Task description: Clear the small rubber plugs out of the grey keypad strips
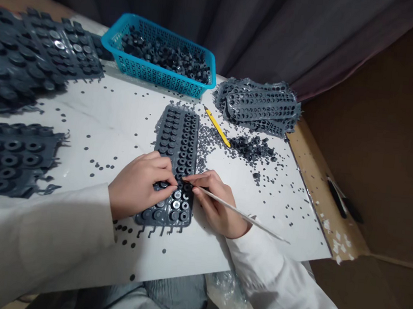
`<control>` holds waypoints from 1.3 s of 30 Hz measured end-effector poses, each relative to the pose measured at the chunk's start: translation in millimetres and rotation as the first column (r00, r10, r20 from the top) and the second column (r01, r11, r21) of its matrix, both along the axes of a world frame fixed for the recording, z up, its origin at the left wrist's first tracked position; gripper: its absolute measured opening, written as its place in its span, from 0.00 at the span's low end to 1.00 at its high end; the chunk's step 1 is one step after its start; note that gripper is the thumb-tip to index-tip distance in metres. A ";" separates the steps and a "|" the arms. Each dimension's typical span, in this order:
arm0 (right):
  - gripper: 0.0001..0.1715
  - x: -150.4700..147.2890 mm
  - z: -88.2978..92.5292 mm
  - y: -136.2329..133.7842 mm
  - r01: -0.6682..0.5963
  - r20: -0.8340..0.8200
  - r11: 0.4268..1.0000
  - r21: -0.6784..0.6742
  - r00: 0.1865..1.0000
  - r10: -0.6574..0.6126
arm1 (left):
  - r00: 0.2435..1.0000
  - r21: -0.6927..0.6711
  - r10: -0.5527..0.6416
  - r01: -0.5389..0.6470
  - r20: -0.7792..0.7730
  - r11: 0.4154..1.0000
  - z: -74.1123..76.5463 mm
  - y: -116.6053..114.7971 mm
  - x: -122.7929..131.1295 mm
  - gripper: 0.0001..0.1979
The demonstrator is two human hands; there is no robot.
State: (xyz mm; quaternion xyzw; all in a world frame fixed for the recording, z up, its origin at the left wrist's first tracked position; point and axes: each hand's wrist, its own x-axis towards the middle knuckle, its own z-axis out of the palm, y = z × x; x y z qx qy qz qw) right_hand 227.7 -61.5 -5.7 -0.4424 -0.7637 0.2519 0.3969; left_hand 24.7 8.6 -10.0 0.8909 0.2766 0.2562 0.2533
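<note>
The right hand [214,202] pinches a slim white rod [244,215] in a narrow grip, its front end running in among the rings of a dark grey moulded rubber sheet [173,136], which lies flat on a white tabletop [122,111] beneath both hands. The left hand [140,184] curls onto the sheet, but whether it holds anything is hidden. A slip of the rod could tear the thin rubber or flick loose rubber discs [207,145] away. The rod's tip is lost behind the fingers.
</note>
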 end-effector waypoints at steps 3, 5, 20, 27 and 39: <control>0.05 2.7 0.1 -1.4 0.077 -0.075 0.995 -0.059 0.994 -0.082 | 1.000 -0.003 0.002 -0.002 -0.005 1.000 -2.0 0.5 -0.8 0.07; 0.04 4.4 0.2 -2.4 0.132 -0.145 0.986 -0.103 0.979 -0.146 | 1.000 0.000 0.005 -0.005 -0.005 1.000 -3.5 0.8 -1.1 0.07; 0.04 10.9 5.3 -0.4 0.367 -0.120 0.928 -0.069 0.920 -0.373 | 0.999 -0.015 0.032 -0.032 -0.017 0.999 -1.7 0.0 -1.8 0.06; 0.04 4.9 7.5 -0.6 0.244 -0.222 0.954 -0.174 0.934 -0.279 | 1.000 -0.009 0.022 -0.022 0.000 1.000 -0.5 0.1 -0.6 0.08; 0.03 -4.0 6.6 -3.5 0.051 -0.110 0.980 -0.191 0.991 -0.073 | 1.000 -0.015 0.006 -0.006 0.000 1.000 -1.5 0.2 -0.9 0.11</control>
